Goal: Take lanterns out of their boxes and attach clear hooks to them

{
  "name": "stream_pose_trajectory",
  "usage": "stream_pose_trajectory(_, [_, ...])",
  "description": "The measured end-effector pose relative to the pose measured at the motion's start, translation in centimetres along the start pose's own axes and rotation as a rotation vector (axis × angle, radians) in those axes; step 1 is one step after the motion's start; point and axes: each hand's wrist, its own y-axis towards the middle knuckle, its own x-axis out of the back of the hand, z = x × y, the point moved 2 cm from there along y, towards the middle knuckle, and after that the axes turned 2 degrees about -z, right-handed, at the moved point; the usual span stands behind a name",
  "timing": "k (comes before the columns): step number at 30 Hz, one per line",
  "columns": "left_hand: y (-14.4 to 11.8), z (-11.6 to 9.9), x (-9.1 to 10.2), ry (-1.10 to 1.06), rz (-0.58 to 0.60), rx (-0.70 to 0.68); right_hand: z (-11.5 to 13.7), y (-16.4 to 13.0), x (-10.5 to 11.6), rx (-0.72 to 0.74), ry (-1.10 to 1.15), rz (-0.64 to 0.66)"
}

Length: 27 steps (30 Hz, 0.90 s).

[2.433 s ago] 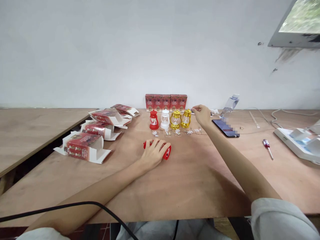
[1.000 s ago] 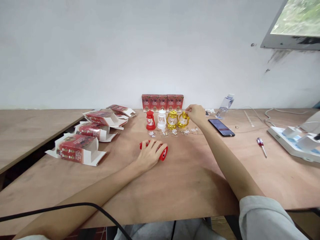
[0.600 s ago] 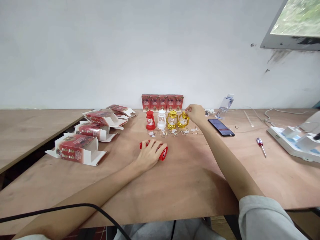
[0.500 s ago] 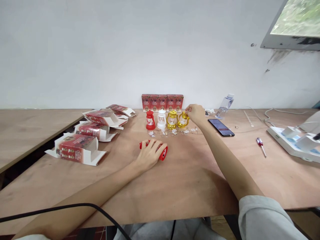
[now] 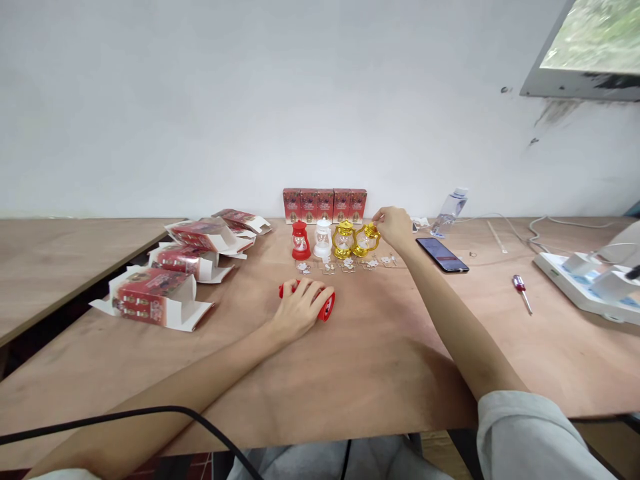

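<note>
My right hand point(image 5: 395, 227) pinches the top of the tilted gold lantern point(image 5: 367, 241), last in the row before the sealed red boxes point(image 5: 324, 205). It seems light, brittle plastic; I'd grip the handle loop. My left hand point(image 5: 299, 310) covers a lying red lantern point(image 5: 326, 307). Opened cartons point(image 5: 155, 297) look empty.

- The left hand point(image 5: 301, 308) lies palm down, fingers curled loosely over what is under it, knuckles up.
- The left forearm runs bare from the lower left corner, angled up and to the right, the wrist straight.
- The right hand point(image 5: 395, 225) is stretched far forward, fingers bunched, with fingertips and thumb pinched together toward the left.
- The right arm is almost fully extended, bare from the wrist to a pale sleeve near the elbow at lower right.
</note>
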Motion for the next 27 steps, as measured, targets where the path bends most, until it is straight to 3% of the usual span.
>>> stream_pose_trajectory(27, [-0.13,0.02,-0.18,0.001,0.005,0.002,0.1,-0.16,-0.1,0.046,-0.005,-0.022])
